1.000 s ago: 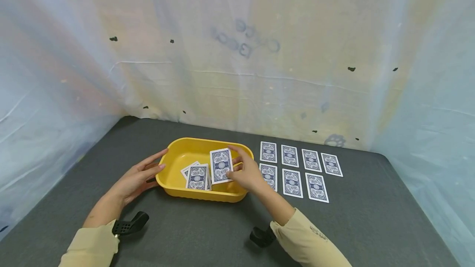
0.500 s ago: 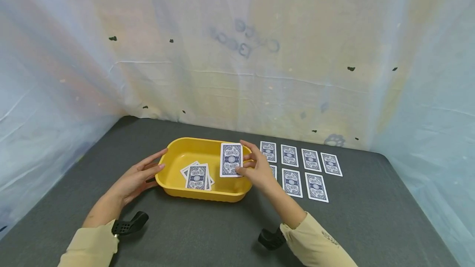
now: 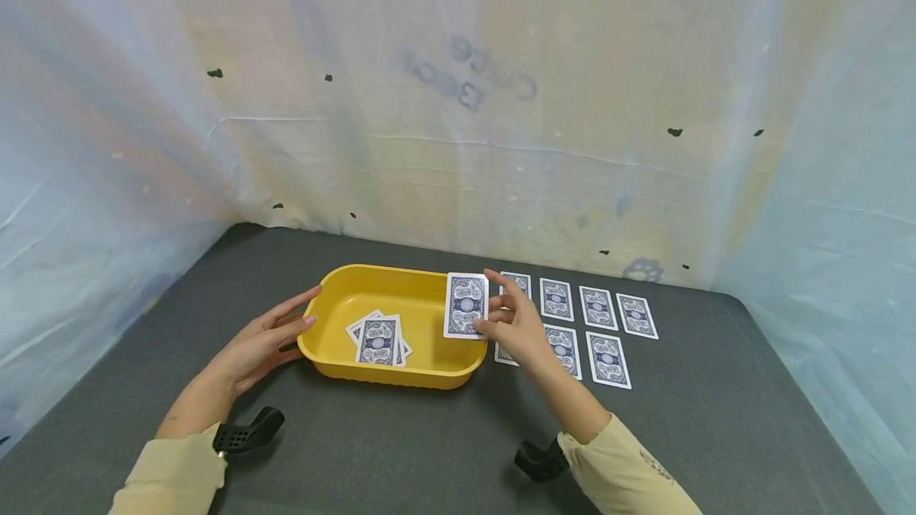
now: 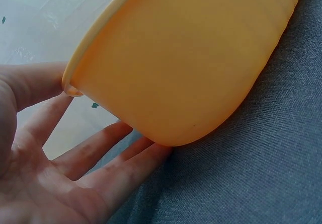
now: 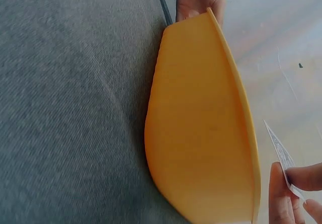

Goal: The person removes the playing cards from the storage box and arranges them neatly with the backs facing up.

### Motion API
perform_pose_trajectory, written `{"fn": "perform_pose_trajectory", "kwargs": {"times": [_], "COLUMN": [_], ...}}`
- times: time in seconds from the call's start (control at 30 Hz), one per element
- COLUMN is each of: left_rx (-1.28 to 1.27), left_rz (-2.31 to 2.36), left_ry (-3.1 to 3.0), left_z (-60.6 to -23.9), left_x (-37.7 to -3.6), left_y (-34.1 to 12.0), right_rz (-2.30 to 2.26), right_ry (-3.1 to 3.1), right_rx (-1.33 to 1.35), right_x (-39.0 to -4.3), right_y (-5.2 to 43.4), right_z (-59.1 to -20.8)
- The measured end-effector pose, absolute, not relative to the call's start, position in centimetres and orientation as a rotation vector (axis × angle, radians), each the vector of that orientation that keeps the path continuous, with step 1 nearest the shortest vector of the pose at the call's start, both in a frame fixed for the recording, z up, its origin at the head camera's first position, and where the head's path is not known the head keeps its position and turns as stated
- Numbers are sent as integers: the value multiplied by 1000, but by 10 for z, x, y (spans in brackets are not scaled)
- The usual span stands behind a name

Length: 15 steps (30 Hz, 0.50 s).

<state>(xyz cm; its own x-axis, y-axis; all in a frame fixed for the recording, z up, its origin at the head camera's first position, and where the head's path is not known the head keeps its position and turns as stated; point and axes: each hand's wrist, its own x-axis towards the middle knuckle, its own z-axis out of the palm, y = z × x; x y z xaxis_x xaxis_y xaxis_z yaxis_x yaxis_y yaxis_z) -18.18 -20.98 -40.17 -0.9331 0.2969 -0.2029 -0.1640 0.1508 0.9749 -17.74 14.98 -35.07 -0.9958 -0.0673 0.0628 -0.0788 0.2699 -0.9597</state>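
A playing card (image 3: 466, 306), its blue patterned back showing, is pinched by its right edge between the thumb and fingers of my right hand (image 3: 518, 328). It hangs above the right end of a yellow plastic tray (image 3: 401, 376); the right wrist view shows the card (image 5: 283, 156) almost edge-on, apart from the rim. Several more cards (image 3: 378, 340) lie overlapped inside the tray. My left hand (image 3: 261, 348) rests at the tray's left end, fingers spread and fairly straight. In the left wrist view its fingertips (image 4: 156, 151) touch the outer wall and the thumb meets the rim.
Two rows of face-down cards (image 3: 597, 308) lie on the dark grey table (image 3: 701, 420) right of the tray; my right hand covers part of the nearest ones. A pale sheet (image 3: 458, 165) hangs behind and at both sides.
My right hand has moved right with the pinched card, from over the tray's middle to its right end, slightly upward in view. My left hand and the tray stay put.
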Motion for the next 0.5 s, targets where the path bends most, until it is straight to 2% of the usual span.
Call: {"fn": "perform_pose_trajectory", "kwargs": {"times": [0.5], "left_rx": [115], "left_rz": [1831], "left_ry": [2097], "left_z": [-402], "left_x": [-182], "left_y": [-209], "right_rz": [1851], "right_ry": [-2508], "right_rx": [53], "right_x": [-174], "right_y": [177], "right_z": [-355]}}
